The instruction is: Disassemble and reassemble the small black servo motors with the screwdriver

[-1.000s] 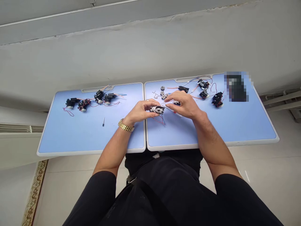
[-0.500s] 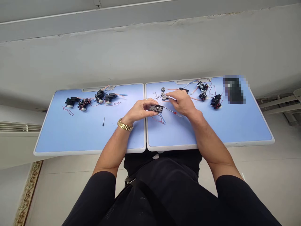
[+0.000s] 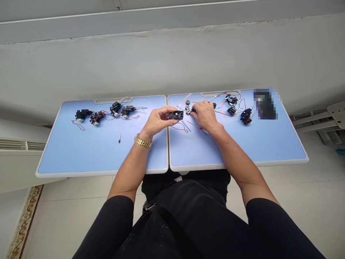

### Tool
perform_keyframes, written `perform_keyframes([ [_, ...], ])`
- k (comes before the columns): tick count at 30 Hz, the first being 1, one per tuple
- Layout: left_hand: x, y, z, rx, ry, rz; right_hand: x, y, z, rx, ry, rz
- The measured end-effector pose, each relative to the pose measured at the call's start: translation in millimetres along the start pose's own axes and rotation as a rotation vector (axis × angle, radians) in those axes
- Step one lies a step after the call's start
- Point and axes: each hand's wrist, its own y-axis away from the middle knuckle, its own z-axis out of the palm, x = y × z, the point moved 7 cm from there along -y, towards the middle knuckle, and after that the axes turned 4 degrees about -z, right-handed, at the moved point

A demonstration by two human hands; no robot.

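My left hand (image 3: 161, 120) grips a small black servo motor (image 3: 176, 115) between thumb and fingers, a round hub facing up. Thin red and blue wires trail beneath it onto the table. To the right, my right hand (image 3: 205, 114) is down at the tabletop, thumb and fingertips closed around a small round disc (image 3: 193, 110), which they partly cover. Several similar silver-and-black discs (image 3: 188, 102) lie just left of those fingertips. Below the right hand rests a screwdriver (image 3: 198, 127) with a thin metal shaft and a red band, touched by neither hand.
Several black servo motors with wires lie on the left table (image 3: 81, 151), and more lie at the right, such as one motor (image 3: 246, 117) near a blurred dark object (image 3: 266, 104). A short small screwdriver (image 3: 119, 138) lies on the left. A seam divides the two tables.
My right hand has moved slightly left and down, its fingers closing at the discs. My left hand has raised and tilted the servo motor a little away from the screwdriver.
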Motion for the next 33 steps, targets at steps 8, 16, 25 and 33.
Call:
perform_keyframes([
  [8,-3.7,-0.2,2.9,-0.035,-0.014,-0.035,6.1,30.2,-52.3,0.303,-0.28,0.0],
  [16,-7.6,-4.9,-0.5,-0.034,-0.071,-0.063,-16.2,29.6,-29.7,-0.046,-0.069,0.069],
  [25,-5.7,-2.5,0.3,-0.025,-0.133,-0.07,-9.6,29.9,-41.5,0.046,-0.087,0.075],
  [33,-1.6,-3.2,-2.6,-0.015,-0.12,-0.049,-22.9,33.6,-40.0,-0.042,-0.116,0.034],
])
